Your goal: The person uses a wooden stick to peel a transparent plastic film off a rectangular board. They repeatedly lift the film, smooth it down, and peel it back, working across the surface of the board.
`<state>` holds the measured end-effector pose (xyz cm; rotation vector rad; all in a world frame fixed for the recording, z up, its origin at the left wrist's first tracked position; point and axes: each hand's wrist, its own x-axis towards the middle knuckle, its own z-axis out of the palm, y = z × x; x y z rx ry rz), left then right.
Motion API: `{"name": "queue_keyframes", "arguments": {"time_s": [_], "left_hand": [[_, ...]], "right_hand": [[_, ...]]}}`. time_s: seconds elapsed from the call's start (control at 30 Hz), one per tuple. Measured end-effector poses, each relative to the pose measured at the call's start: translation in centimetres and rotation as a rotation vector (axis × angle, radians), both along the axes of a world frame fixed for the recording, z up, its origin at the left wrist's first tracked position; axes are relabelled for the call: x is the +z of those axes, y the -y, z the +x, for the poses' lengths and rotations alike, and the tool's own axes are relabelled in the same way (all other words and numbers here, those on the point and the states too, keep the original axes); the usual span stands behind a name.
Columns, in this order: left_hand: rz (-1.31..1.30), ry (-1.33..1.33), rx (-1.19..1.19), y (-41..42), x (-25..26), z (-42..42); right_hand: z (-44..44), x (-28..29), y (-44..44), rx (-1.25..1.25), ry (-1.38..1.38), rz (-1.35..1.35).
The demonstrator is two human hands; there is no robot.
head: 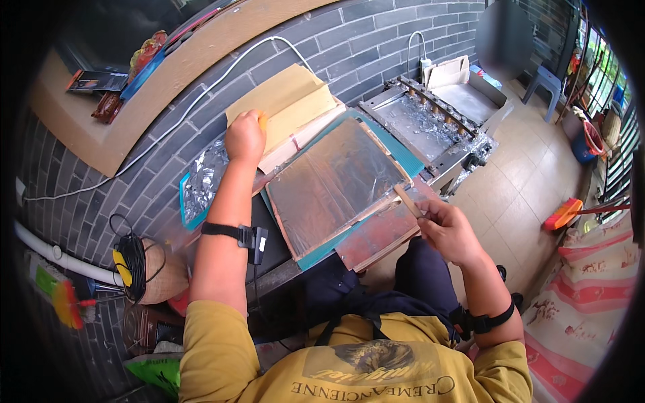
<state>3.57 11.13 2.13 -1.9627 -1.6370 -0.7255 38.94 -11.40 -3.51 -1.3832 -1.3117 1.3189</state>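
My right hand [446, 229] grips a thin flat wooden stick [408, 201] between thumb and fingers. The stick's far tip meets the front right edge of a dark, shiny, film-like sheet [337, 186] on a flat stack. A teal corrugated board [403, 151] shows beneath that stack. My left hand [246, 135] is curled over the near left part of tan paper sheets [279, 95]. Something orange shows at its fingertips; whether it pinches the paper is hidden. Under the tan paper, a pale stack [305, 138] has a reddish band around it.
To the right, a metal frame [423, 121] is strewn with silvery foil scraps. A blue-rimmed tray [201, 184] of crumpled foil stands left of my forearm. A reddish-brown board [378, 231] juts over the front edge. A white cable [201, 95] runs along the brick wall.
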Motion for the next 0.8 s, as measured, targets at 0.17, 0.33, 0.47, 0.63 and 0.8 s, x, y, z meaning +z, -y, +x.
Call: {"name": "queue_keyframes", "arguments": {"time_s": [0.17, 0.33, 0.47, 0.63, 0.8], "left_hand": [[-0.093, 0.003, 0.142, -0.2, 1.6, 1.1], [-0.144, 0.103, -0.165, 0.6, 0.3, 0.2], [-0.088, 0.161, -0.227, 5.4, 1.8, 3.7], [-0.176, 0.259, -0.423, 12.8, -1.1, 6.6], [-0.259, 0.283, -0.42, 17.6, -5.3, 9.5]], "right_hand": [[0.0, -0.2, 0.1, 0.013, -0.017, -0.019], [-0.4, -0.2, 0.2, 0.015, -0.001, -0.009], [-0.1, 0.0, 0.7, -0.008, -0.025, -0.026], [0.1, -0.5, 0.8, 0.014, -0.011, 0.005], [-0.3, 0.5, 0.9, 0.034, -0.014, 0.001]]}}
